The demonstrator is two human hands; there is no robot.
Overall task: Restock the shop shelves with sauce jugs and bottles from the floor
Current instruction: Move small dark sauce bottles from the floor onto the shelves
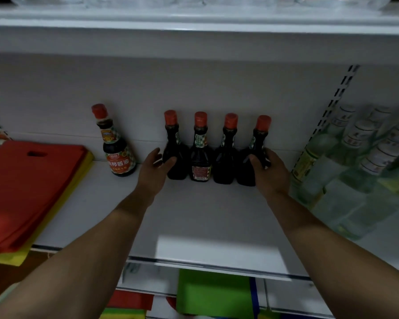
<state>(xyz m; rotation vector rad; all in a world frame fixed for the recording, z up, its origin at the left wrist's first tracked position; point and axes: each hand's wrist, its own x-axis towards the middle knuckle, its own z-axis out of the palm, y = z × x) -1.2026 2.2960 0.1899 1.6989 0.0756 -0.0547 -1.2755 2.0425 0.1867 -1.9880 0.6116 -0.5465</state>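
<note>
Now four dark red-capped sauce bottles (199,157) stand touching in a row at the back of the white shelf (205,215) (a fifth bottle (118,155) stands apart, further left). The left hand (156,169) clasps its fingers on the row's leftmost bottle (179,157); the right hand (268,172) clasps the rightmost bottle (245,174).

The clear bottles (364,157) at the right are blurred, their labels unreadable to us, and the right edge cuts the group off. The right hand's (268,173) fingers (268,156) partly vanish behind the end sauce bottle (245,173). Whether the left hand's (154,171) fingers (157,153) curl behind the first sauce bottle (177,168) we cannot tell. The stack of red bags (28,192) runs past the left edge.
</note>
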